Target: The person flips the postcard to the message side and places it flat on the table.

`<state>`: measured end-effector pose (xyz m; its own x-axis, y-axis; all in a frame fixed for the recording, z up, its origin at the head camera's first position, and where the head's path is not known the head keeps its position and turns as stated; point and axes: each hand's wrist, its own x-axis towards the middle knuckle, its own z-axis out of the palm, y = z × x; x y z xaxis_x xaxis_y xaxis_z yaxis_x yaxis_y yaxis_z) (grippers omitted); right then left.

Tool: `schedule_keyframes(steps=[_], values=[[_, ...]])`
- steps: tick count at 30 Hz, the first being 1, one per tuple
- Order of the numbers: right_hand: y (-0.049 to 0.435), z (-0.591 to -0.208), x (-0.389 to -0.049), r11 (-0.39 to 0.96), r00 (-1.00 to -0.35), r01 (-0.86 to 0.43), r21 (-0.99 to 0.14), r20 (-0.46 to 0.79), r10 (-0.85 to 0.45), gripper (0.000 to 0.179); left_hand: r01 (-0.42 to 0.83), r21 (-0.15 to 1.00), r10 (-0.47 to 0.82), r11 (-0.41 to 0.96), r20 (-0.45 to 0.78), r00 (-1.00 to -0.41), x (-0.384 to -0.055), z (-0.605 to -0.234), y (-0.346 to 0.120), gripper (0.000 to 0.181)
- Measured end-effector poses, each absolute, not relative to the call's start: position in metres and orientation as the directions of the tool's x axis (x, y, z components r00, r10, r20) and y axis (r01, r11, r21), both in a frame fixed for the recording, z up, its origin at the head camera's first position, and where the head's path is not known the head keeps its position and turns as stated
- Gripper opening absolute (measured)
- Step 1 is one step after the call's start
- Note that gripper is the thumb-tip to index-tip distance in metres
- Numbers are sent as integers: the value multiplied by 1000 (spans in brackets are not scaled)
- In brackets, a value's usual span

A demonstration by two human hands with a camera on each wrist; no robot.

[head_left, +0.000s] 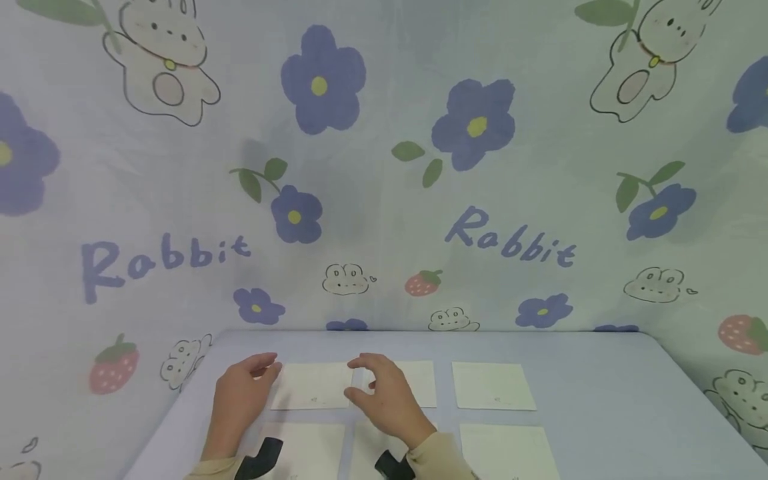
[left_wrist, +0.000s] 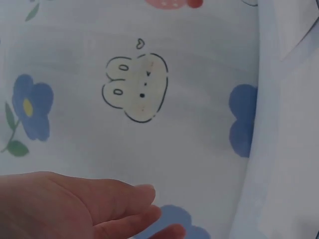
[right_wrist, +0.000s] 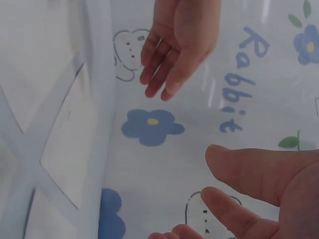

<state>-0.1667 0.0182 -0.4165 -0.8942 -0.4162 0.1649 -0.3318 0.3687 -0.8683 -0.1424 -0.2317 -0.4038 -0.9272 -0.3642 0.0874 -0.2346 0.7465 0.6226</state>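
Observation:
My left hand (head_left: 243, 393) hovers at the left edge of the back-left cream paper card (head_left: 312, 387), fingers loosely bent and holding nothing. Over the back-middle card (head_left: 420, 383), partly covering it, is my right hand (head_left: 387, 397), thumb and fingers spread apart with nothing between them. The two hands face each other across the back-left card. In the right wrist view the left hand (right_wrist: 182, 45) appears opposite the right thumb (right_wrist: 249, 169). In front lie a front-left card (head_left: 312, 447) and a front-middle card (head_left: 366, 453), the latter mostly hidden by the right arm.
A back-right card (head_left: 495, 387) and a front-right card (head_left: 507, 450) complete two rows on the pale table (head_left: 618, 400). Behind it hangs a curtain (head_left: 384, 200) printed with rabbits, flowers and strawberries. Dark devices sit at the left wrist (head_left: 261, 460) and right wrist (head_left: 393, 463).

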Motion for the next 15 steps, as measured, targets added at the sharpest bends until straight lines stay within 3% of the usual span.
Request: schedule_keyframes(steps=[8,15], values=[[71,-406,-176,462,-898,-405,-789,247,-365,35,-220,607,-343,764,92,-935,-136,-390,-237,45],[114,-406,-180,547,-919,-391,-740,286,-270,34,-229,583,-342,780,89,-936,-129,-385,-239,54]])
